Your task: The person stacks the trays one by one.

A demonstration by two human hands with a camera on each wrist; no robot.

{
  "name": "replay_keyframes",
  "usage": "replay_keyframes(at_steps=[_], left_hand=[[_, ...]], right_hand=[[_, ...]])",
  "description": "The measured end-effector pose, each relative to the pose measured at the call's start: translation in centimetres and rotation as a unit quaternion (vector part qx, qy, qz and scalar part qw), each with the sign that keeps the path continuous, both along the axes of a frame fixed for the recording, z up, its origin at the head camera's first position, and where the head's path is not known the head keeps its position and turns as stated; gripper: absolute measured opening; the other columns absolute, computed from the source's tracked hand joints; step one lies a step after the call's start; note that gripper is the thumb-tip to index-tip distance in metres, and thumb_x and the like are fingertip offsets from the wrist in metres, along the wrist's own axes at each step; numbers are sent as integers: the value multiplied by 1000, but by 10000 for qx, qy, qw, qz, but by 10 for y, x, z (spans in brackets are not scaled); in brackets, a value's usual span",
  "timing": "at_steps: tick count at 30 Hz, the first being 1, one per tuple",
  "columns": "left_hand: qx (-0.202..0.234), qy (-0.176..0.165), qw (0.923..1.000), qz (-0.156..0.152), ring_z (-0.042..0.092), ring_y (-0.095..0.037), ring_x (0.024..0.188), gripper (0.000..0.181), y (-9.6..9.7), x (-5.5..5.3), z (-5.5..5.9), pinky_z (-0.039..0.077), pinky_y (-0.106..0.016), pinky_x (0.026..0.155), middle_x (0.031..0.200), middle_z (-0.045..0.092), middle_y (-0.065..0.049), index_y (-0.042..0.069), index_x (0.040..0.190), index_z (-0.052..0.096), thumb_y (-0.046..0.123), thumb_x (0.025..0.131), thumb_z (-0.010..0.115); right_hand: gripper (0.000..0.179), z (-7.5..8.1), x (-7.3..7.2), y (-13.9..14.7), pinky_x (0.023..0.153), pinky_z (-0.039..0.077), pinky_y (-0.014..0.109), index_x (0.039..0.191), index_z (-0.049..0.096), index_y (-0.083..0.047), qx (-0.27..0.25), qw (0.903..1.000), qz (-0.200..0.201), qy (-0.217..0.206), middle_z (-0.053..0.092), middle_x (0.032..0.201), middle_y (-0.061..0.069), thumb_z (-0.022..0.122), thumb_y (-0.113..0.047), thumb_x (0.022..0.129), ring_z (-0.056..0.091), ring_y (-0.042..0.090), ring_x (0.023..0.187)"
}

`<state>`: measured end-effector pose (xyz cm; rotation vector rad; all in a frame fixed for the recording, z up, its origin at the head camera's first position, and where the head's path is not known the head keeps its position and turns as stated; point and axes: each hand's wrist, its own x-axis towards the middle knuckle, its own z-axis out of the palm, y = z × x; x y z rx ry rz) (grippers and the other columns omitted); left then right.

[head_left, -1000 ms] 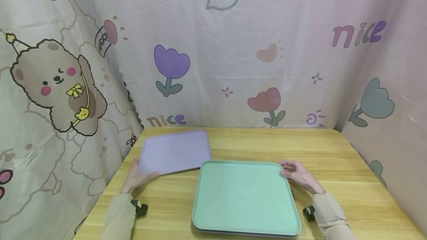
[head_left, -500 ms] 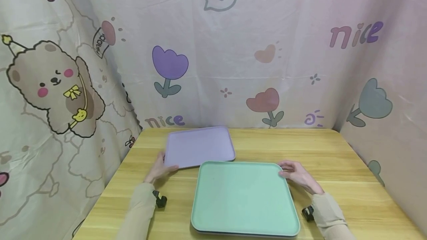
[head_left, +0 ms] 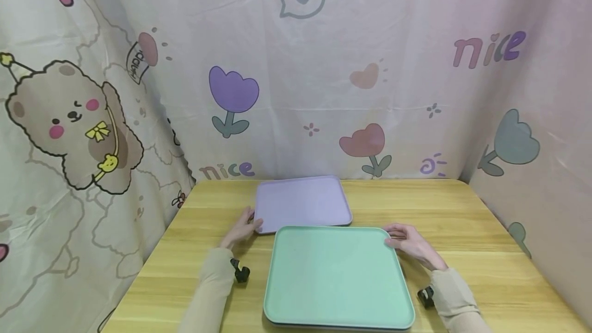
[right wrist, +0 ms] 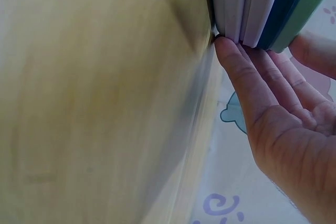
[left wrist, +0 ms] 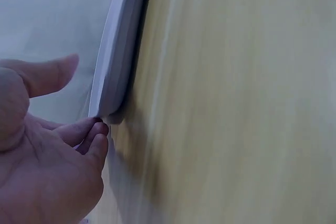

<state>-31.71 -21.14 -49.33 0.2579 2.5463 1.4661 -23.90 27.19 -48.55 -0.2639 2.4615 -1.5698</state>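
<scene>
A purple tray (head_left: 302,204) lies at the back of the table, partly behind a larger green tray (head_left: 339,276). My left hand (head_left: 242,229) touches its left edge near the front corner. In the left wrist view, the fingertips (left wrist: 97,132) meet the tray's rim while the thumb (left wrist: 55,74) stands apart above. The green tray tops a stack with a dark blue tray (right wrist: 287,11) and paler trays (right wrist: 261,9) beneath. My right hand (head_left: 411,244) rests at its back right corner, straight fingers (right wrist: 244,74) against the stacked edges and thumb at the green rim.
The stack stands on a wooden table (head_left: 472,251) near its front edge. A printed curtain (head_left: 296,66) hangs behind the table and along both sides. Small black devices (head_left: 240,271) are worn on both wrists.
The purple tray has slid to the right along the back of the table, my left hand moving with it. My right hand and the green-topped stack have stayed in place.
</scene>
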Motion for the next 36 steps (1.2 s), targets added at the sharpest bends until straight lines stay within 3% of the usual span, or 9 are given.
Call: replay_keyframes(at_steps=[9, 18, 24, 28, 33, 36], left_hand=[[304, 22, 9989, -360, 23, -53, 148, 66, 26, -12, 2, 17, -59, 125, 156, 21, -42, -22, 150, -1, 11, 108, 38], [521, -154, 9978, -374, 24, -51, 149, 67, 45, -17, -1, 17, -59, 126, 157, 22, -39, -18, 153, 0, 13, 108, 39], [514, 117, 9985, -141, 31, -54, 145, 64, 45, -17, 0, 25, -61, 123, 154, 29, -41, -17, 153, 9, 11, 106, 44], [357, 302, 9988, 109, 37, -54, 142, 62, 44, -18, 0, 30, -60, 122, 151, 36, -41, -18, 151, 18, 11, 105, 47], [362, 332, 9980, 407, 42, -52, 138, 60, 44, -21, 0, 34, -59, 120, 147, 42, -39, -18, 149, 24, 10, 104, 50], [457, 311, 9971, 519, 44, -52, 137, 58, 45, -24, -1, 36, -58, 119, 145, 45, -39, -18, 148, 27, 8, 103, 51]], right_hand=[[45, -1, -2, 1, 90, 61, 33, 133, 51, 15, -69, 10000, 25, -11, 61, 129, 33, 62, -7, 97, 64, 33, 115], [44, -1, -2, 1, 92, 60, 34, 132, 52, 14, 4, 10000, 26, 28, 61, 129, 33, 63, -8, 96, 62, 38, 119], [49, 2, -5, 4, 93, 60, 34, 133, 50, 16, 146, 9997, 200, 89, 60, 130, 35, 65, -9, 95, 62, 40, 119], [50, 6, -10, 4, 91, 59, 26, 134, 49, 17, 177, 9995, 128, 231, 58, 133, 36, 66, -9, 95, 61, 44, 121], [52, 10, -25, 2, 96, 56, 23, 137, 46, 17, 45, 9991, 1, 415, 55, 137, 36, 63, -10, 97, 56, 47, 127], [57, 10, -39, 4, 101, 54, 26, 142, 39, 18, -275, 9992, 20, 275, 50, 142, 38, 62, -11, 98, 53, 45, 130]])
